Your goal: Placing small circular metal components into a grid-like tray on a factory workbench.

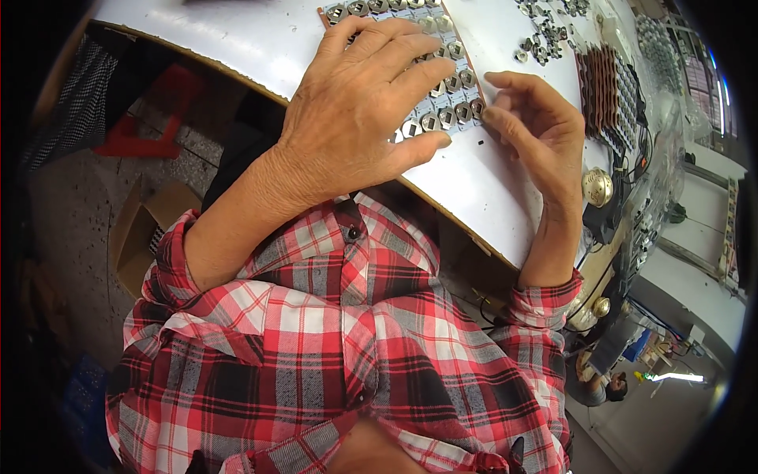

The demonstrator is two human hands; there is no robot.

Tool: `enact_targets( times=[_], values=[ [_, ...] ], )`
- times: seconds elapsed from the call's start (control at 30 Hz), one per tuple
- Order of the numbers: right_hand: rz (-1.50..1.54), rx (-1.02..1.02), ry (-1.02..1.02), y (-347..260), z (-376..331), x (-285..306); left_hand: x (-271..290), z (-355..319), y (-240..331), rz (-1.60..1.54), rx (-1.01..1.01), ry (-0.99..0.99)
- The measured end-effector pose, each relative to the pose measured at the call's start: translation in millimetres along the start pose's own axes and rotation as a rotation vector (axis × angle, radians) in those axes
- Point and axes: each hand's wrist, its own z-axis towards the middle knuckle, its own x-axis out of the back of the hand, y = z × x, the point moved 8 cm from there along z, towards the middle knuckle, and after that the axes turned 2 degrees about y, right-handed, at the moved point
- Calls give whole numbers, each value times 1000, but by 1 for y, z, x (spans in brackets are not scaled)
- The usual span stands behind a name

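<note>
**Two hands on a tray of metal nuts**

Red plaid shirt point(332, 332) fills the foreground, its sleeves leading up to both hands. Left hand point(359, 110) lies flat, fingers spread, pressing on a brown tray point(454, 95) of small silvery nuts set in rows on the white table point(260, 39); it grasps nothing. Right hand point(537, 126) touches the tray's near right corner with curled fingertips; whether it pinches a nut cannot be told. Loose nuts point(545, 39) lie farther right, beside stacked trays point(608, 95).
</note>
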Motion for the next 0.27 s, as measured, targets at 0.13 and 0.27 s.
enact_targets(
  times=[0.13,0.27],
  values=[
    [-40,-75,82,7,-1,2,2,-7,-6,-44,33,60],
    [-201,131,156,-8,-3,-10,9,-3,-2,-89,40,130]
  ],
)
